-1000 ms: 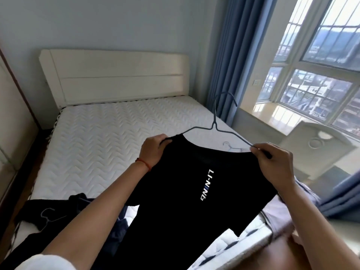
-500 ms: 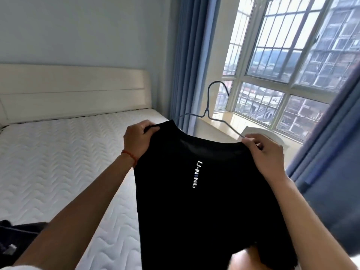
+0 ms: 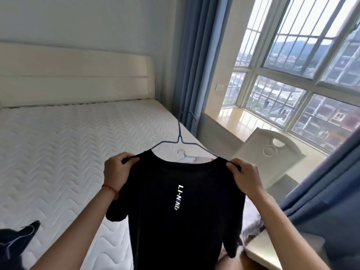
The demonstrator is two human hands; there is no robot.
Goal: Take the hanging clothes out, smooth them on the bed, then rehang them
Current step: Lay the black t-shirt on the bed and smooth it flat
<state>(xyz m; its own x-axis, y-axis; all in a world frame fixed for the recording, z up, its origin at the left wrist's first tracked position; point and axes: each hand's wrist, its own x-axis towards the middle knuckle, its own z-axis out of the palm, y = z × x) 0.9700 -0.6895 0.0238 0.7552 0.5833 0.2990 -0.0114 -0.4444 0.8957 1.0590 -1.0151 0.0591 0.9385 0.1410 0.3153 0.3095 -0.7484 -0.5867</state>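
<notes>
Open ground: white quilted mattress of the bed [image 3: 64,152], bare across its left and far stretch up to the cream panelled headboard [image 3: 78,78].
Obstruction, near left: dark crumpled garment with a wire hanger [image 3: 15,242] lying on the mattress corner.
Obstruction, centre: black short-sleeved T-shirt on a thin grey wire hanger [image 3: 181,207], held up over the bed's right edge.
Obstruction, right: white carved chair back [image 3: 270,152], blue curtain [image 3: 321,201], cream window sill [image 3: 239,121] close beside the bed.
</notes>
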